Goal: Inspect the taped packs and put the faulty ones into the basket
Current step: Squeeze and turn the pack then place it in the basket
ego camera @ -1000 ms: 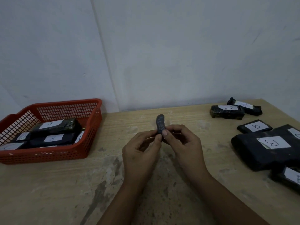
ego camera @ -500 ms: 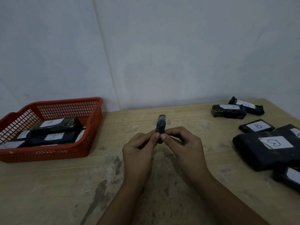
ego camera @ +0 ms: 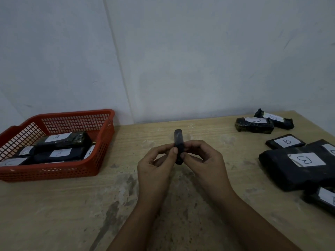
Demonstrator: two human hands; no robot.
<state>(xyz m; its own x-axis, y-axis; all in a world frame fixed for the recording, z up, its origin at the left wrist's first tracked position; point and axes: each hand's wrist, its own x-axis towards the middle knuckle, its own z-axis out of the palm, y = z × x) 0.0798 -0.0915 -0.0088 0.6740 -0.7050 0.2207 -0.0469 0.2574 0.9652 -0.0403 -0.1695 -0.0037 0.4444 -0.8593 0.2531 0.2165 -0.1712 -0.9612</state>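
Note:
Above the middle of the wooden table (ego camera: 54, 211) I hold a small black taped pack (ego camera: 178, 140) edge-on, its narrow side towards the camera. My left hand (ego camera: 157, 165) pinches it from the left and my right hand (ego camera: 201, 160) pinches it from the right, thumbs near its lower end. A red mesh basket (ego camera: 54, 173) stands at the left with several black packs carrying white labels, one marked A (ego camera: 61, 140). More labelled packs lie at the right: a big one (ego camera: 297, 167), a flat one marked B (ego camera: 285, 142) and two at the far corner (ego camera: 253, 125).
A pale wall rises right behind the table's far edge. Another labelled pack (ego camera: 324, 198) lies at the right edge of view. Stained bare wood stretches between the basket and the packs on the right.
The pack has turned in my fingers and now stands more upright, edge-on. My hands have stayed over the same spot on the table.

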